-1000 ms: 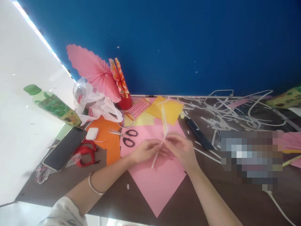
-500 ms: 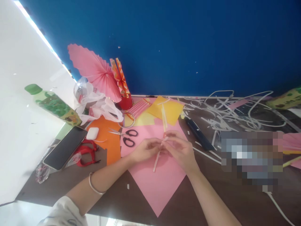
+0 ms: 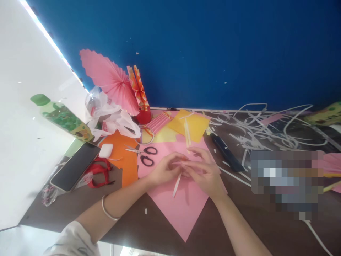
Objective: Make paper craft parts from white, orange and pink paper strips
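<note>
My left hand (image 3: 168, 169) and my right hand (image 3: 204, 172) meet fingertip to fingertip above a large pink sheet of paper (image 3: 183, 217). Both are closed in a pinch. Whatever small, thin piece lies between the fingertips is mostly hidden. A narrow white strip (image 3: 176, 185) shows just below the fingers, over the pink sheet. Beyond my right fingers, pale strips (image 3: 187, 131) lie across a yellow sheet (image 3: 199, 124). Scissors with black handles (image 3: 146, 156) rest open to the left of my left hand.
A phone (image 3: 76, 167), white case (image 3: 106, 150), orange paper (image 3: 129, 174) and bottle (image 3: 64, 119) are on the left. Behind stand a pink pleated paper fan (image 3: 112, 81) and a plastic bag (image 3: 117, 124). Rightward lie a dark flat tool (image 3: 227, 153) and tangled white strips (image 3: 255, 128).
My right fingers have lifted and spread slightly, and my left hand has turned a little over the pinch. The whole view has shifted slightly; the other things lie as before.
</note>
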### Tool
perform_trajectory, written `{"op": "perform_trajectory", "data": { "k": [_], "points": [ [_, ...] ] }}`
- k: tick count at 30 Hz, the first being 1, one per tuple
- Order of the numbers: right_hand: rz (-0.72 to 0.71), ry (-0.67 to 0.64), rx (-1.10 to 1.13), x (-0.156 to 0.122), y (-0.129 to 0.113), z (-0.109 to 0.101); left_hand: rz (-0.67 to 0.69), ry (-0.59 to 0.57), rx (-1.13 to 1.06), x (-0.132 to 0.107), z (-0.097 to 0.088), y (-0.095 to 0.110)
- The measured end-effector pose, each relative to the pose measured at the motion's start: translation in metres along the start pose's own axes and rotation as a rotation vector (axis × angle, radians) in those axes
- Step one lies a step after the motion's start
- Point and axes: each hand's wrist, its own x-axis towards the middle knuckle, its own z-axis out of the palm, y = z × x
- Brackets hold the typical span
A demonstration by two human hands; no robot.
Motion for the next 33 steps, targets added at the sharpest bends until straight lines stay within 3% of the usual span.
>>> {"op": "perform_trajectory", "data": {
  "k": [5,14,20,24,33],
  "points": [
    [0.013,0.008,0.006,0.0004,0.0024,0.0,-0.016,0.028,-0.122,-0.0008,0.0017,0.001],
    [-0.005,-0.031,0.024,0.0013,0.0038,-0.0015,-0.061,-0.013,0.061,-0.0005,0.0019,0.0064],
    [-0.017,0.011,0.037,0.0017,-0.0007,-0.0006,0.028,0.112,0.184,0.0006,-0.0015,0.0058],
    [0.006,0.008,0.037,0.0021,-0.0033,0.0008,0.07,0.147,0.151,0.0032,-0.0026,0.004],
    [0.094,0.062,0.119,0.0,0.0008,0.0044,-0.009,0.163,0.195,0.0018,-0.0007,0.0046]
  ]
}}
